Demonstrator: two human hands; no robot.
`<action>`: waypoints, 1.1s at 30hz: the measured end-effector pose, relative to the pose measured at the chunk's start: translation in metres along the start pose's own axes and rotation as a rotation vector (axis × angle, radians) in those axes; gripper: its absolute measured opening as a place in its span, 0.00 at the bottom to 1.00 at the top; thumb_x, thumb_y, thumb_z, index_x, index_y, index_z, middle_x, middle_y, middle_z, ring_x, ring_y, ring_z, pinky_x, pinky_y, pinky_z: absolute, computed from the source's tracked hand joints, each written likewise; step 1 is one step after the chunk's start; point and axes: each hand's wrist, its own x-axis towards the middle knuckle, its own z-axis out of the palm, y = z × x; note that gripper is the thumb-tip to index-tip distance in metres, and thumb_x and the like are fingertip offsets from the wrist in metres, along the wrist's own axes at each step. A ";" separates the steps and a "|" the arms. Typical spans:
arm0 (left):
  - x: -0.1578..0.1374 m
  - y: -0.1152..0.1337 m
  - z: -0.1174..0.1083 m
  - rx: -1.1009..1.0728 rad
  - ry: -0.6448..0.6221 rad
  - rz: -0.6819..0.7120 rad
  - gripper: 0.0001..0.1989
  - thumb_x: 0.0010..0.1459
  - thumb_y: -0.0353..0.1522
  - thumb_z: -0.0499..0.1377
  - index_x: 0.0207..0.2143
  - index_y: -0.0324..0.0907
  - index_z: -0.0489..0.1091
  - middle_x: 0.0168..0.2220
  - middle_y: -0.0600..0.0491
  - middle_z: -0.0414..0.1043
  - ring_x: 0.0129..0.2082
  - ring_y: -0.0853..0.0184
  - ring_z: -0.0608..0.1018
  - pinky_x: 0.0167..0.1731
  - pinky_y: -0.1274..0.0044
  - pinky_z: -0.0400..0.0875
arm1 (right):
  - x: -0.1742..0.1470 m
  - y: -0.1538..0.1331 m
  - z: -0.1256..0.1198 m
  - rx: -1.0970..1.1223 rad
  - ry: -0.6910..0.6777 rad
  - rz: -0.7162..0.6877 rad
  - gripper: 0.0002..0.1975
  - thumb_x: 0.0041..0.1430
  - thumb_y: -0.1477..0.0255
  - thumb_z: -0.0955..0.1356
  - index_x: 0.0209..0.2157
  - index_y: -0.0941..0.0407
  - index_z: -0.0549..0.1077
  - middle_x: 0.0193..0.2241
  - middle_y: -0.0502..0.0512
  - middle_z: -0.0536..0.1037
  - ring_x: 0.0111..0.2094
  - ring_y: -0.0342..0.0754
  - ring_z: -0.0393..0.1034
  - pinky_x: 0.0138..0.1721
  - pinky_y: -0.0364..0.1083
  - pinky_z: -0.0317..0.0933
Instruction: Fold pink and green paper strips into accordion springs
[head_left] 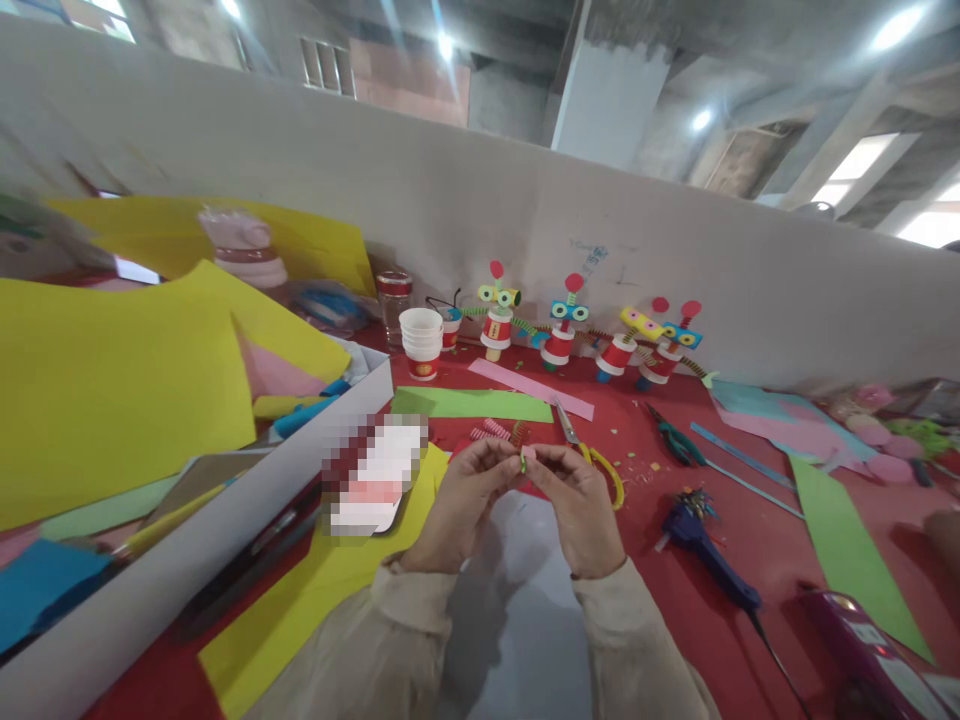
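In the head view my left hand (pixel 480 490) and my right hand (pixel 576 500) meet above the near edge of the table. Fingertips of both hands pinch a small pink and green paper piece (pixel 525 458). Its exact shape is mostly covered by the fingers. Just behind the hands lie striped pink paper coils (pixel 491 430). Scissors with yellow handles (pixel 616 485) rest close to my right hand, their blades pointing away. A green paper strip (pixel 465 403) and a pink paper strip (pixel 536 388) lie farther back.
A blue glue gun (pixel 705 550) and green-handled pliers (pixel 675 440) lie at right. Stacked paper cups (pixel 421 345) and several paper-cup figures (pixel 559 340) stand along the white partition (pixel 465 180). A white box (pixel 217 530) with coloured paper fills the left side.
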 end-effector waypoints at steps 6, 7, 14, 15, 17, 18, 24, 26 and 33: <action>-0.003 0.003 0.004 0.037 0.007 0.038 0.09 0.42 0.28 0.67 0.28 0.38 0.70 0.26 0.56 0.73 0.27 0.73 0.74 0.33 0.79 0.69 | 0.001 -0.002 -0.001 0.047 -0.011 0.020 0.10 0.40 0.73 0.74 0.29 0.55 0.76 0.27 0.50 0.79 0.30 0.44 0.71 0.33 0.44 0.65; -0.003 0.004 0.005 0.047 0.008 0.045 0.09 0.43 0.28 0.66 0.28 0.38 0.70 0.26 0.55 0.73 0.27 0.73 0.74 0.33 0.79 0.69 | 0.000 -0.003 -0.001 0.047 -0.011 0.016 0.10 0.40 0.73 0.74 0.29 0.55 0.76 0.27 0.50 0.79 0.30 0.44 0.71 0.33 0.44 0.66; -0.003 0.000 0.004 0.116 0.020 0.110 0.11 0.45 0.30 0.65 0.33 0.39 0.71 0.31 0.53 0.73 0.33 0.71 0.73 0.35 0.78 0.68 | 0.000 -0.001 0.000 0.003 -0.026 -0.031 0.12 0.39 0.74 0.75 0.31 0.55 0.76 0.27 0.50 0.78 0.30 0.44 0.71 0.33 0.43 0.66; -0.003 0.000 0.004 0.118 0.015 0.115 0.11 0.45 0.30 0.65 0.34 0.39 0.72 0.32 0.52 0.73 0.34 0.70 0.73 0.36 0.78 0.68 | 0.000 0.000 0.000 -0.002 -0.029 -0.039 0.12 0.40 0.74 0.74 0.31 0.55 0.76 0.28 0.50 0.78 0.30 0.44 0.71 0.33 0.43 0.66; -0.003 -0.001 0.003 0.121 0.003 0.118 0.12 0.46 0.30 0.64 0.36 0.39 0.72 0.35 0.51 0.73 0.36 0.69 0.73 0.38 0.77 0.67 | -0.001 0.001 0.000 -0.009 -0.034 -0.053 0.11 0.42 0.74 0.74 0.31 0.55 0.76 0.29 0.50 0.79 0.31 0.44 0.71 0.35 0.44 0.66; -0.003 -0.001 0.002 0.127 -0.004 0.117 0.12 0.46 0.30 0.64 0.36 0.39 0.73 0.35 0.50 0.73 0.36 0.68 0.73 0.39 0.76 0.67 | -0.001 0.001 0.000 -0.011 -0.038 -0.061 0.10 0.42 0.73 0.74 0.32 0.54 0.76 0.29 0.50 0.79 0.32 0.44 0.71 0.35 0.44 0.66; -0.003 -0.003 0.000 0.160 -0.031 0.156 0.10 0.47 0.29 0.64 0.35 0.39 0.74 0.34 0.50 0.75 0.36 0.67 0.73 0.40 0.75 0.66 | -0.002 0.001 0.001 -0.039 -0.049 -0.099 0.10 0.44 0.74 0.73 0.33 0.54 0.76 0.30 0.51 0.79 0.34 0.46 0.72 0.37 0.46 0.67; -0.002 -0.004 -0.001 0.155 -0.019 0.177 0.10 0.46 0.28 0.64 0.34 0.39 0.74 0.33 0.51 0.75 0.36 0.68 0.73 0.40 0.76 0.66 | -0.002 0.001 0.001 -0.047 -0.057 -0.111 0.11 0.44 0.74 0.72 0.34 0.54 0.76 0.32 0.51 0.79 0.35 0.46 0.72 0.38 0.46 0.67; -0.001 -0.003 0.000 0.137 0.001 0.207 0.10 0.45 0.27 0.65 0.33 0.40 0.74 0.32 0.52 0.75 0.35 0.68 0.74 0.39 0.76 0.67 | -0.001 0.000 0.001 -0.111 -0.090 -0.152 0.12 0.47 0.73 0.71 0.37 0.52 0.76 0.37 0.53 0.78 0.38 0.48 0.72 0.40 0.47 0.67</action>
